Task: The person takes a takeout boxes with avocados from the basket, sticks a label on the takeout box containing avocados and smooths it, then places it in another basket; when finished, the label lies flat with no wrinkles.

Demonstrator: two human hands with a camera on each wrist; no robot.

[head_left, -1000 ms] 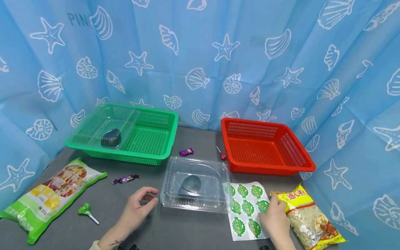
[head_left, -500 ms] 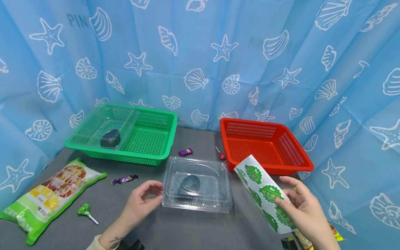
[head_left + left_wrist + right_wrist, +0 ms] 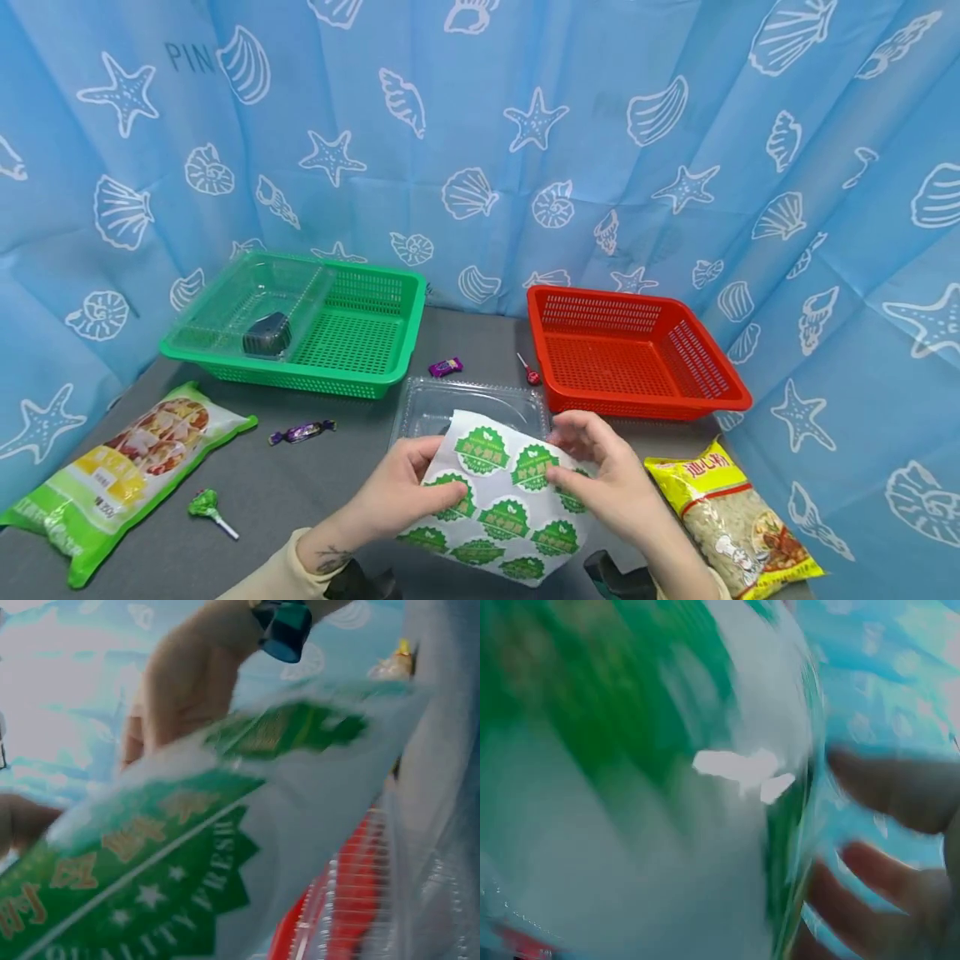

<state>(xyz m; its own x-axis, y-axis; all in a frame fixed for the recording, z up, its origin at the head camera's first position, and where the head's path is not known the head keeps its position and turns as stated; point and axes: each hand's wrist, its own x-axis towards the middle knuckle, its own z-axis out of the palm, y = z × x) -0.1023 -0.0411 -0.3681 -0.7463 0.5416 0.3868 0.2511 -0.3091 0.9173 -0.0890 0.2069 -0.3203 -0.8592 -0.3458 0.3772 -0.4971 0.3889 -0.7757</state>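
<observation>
White sheet (image 3: 504, 525) is being pinched by the left hand (image 3: 397, 502); the right hand (image 3: 617, 487) is curving at its edge, grip unclear. Grey table (image 3: 491, 333) is lying beneath, blue curtain (image 3: 480, 92) hanging behind.

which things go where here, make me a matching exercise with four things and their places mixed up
Things:
1. sticker sheet
2. green lollipop
3. red lollipop
4. yellow bag

Places:
A. just left of the red basket
B. far right, beyond the right hand
C. held up, with the left hand at one side
D. nearest the green-and-white bag

Pairs: 1-C, 2-D, 3-A, 4-B
</observation>
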